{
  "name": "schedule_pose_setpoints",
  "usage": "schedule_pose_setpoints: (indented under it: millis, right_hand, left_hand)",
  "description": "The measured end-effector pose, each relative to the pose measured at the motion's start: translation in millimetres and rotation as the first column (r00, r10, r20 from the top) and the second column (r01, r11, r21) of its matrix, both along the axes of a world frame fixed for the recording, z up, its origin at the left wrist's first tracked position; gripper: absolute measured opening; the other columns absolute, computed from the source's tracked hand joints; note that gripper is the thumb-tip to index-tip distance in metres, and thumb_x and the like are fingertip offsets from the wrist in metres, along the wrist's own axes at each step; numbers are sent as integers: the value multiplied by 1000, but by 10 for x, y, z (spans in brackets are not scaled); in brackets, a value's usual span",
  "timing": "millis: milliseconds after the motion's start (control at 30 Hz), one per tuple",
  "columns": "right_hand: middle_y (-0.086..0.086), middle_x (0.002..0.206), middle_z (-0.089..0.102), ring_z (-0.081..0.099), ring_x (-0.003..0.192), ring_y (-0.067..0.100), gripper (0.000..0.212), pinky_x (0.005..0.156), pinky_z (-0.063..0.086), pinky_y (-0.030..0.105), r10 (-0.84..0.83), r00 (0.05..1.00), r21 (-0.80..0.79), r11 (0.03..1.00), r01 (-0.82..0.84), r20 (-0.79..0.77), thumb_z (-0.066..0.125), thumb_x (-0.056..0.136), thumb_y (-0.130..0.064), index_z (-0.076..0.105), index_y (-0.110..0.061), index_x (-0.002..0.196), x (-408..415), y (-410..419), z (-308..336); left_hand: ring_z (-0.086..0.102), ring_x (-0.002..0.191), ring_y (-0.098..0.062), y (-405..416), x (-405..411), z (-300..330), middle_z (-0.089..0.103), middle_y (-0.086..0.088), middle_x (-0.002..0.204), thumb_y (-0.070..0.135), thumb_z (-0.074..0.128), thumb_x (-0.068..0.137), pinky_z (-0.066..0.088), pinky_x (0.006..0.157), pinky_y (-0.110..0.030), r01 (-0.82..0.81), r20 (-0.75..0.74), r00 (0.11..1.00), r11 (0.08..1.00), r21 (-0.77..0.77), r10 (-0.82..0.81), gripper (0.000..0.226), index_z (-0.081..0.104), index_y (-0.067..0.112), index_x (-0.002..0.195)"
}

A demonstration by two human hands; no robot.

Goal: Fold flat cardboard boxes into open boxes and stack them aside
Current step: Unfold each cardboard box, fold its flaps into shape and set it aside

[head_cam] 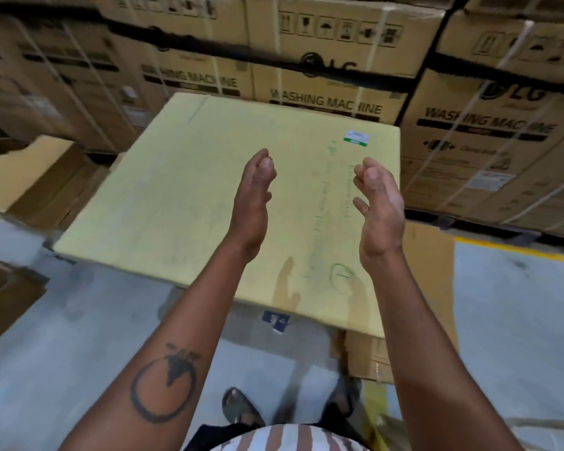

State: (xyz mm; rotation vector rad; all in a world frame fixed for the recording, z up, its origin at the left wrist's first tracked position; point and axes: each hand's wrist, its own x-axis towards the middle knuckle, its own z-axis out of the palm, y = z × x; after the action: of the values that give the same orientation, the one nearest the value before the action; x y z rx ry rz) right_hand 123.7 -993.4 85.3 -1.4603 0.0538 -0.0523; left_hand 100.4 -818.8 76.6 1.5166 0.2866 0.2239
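Note:
A large flat yellowish cardboard sheet lies level in front of me, with a small green and white sticker near its far right corner. My left hand and my right hand hover above it, palms facing each other, fingers loosely curled, holding nothing. Neither hand touches the cardboard. Brown cardboard pokes out from under the sheet's near right corner.
Stacked washing-machine cartons wall off the back and right. Open brown boxes stand at the left, another at the left edge. The floor is grey with a yellow line at the right. My sandalled feet are below.

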Motion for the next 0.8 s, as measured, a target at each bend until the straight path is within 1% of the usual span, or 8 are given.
schedule_pose_setpoints:
  millis: [133, 267, 367, 500, 633, 733, 800]
  right_hand:
    - [0, 143, 61, 55, 134, 10, 56, 118, 41, 45, 35, 999, -4, 999, -35, 26, 52, 91, -54, 58, -25, 139, -181, 754, 28]
    - [-1, 145, 59, 54, 135, 10, 59, 119, 40, 43, 113, 993, -18, 993, -113, 29, 52, 92, -53, 57, -22, 142, -298, 1364, 35]
    - [-1, 147, 58, 53, 135, 9, 65, 118, 40, 41, 157, 987, -33, 987, -156, 27, 52, 92, -54, 53, -19, 147, -265, 1738, 35]
    - [-2, 146, 58, 54, 135, 8, 65, 118, 41, 42, 195, 981, -48, 980, -194, 21, 52, 92, -55, 53, -20, 146, -38, 2192, -29]
    - [-2, 146, 58, 54, 135, 8, 66, 119, 40, 44, 259, 966, -17, 966, -259, 1, 52, 91, -56, 53, -21, 146, 300, 2745, -148]
    - [-1, 147, 57, 54, 135, 9, 67, 118, 40, 42, 313, 950, 14, 950, -313, -11, 52, 90, -56, 53, -20, 147, 528, 3258, -216]
    - [-1, 147, 57, 53, 135, 10, 67, 118, 40, 41, 346, 938, 36, 938, -345, -21, 52, 91, -55, 52, -19, 147, 640, 3596, -258]
  left_hand:
    - [52, 135, -5, 780, -295, 14, 53, 10, 148, 73, 47, 84, 36, 119, -45, -62, -2, 998, 998, 1, 62, 76, 45, 33, 149]
    - [52, 135, -6, 1397, -448, 89, 51, 6, 151, 62, 42, 91, 35, 120, -46, -127, 23, 992, 992, -10, 127, 69, 42, 29, 153]
    - [52, 135, -6, 1763, -452, 89, 52, 7, 151, 62, 42, 92, 35, 120, -46, -163, 28, 986, 986, -19, 163, 69, 42, 30, 153]
    - [53, 134, -5, 2208, -335, -13, 53, 8, 150, 63, 43, 93, 35, 120, -48, -209, -5, 978, 978, -24, 209, 71, 42, 29, 154]
    - [52, 135, -6, 2723, -157, -70, 51, 7, 153, 63, 43, 92, 35, 121, -47, -249, -8, 968, 968, 1, 249, 73, 40, 28, 156]
    - [51, 137, -8, 3155, -20, -50, 49, 6, 155, 71, 45, 88, 35, 120, -45, -283, -15, 959, 958, 41, 284, 81, 39, 28, 156]
    - [50, 137, -8, 3441, 59, -39, 49, 7, 154, 69, 44, 90, 35, 120, -45, -309, -32, 950, 949, 67, 311, 76, 38, 30, 155]
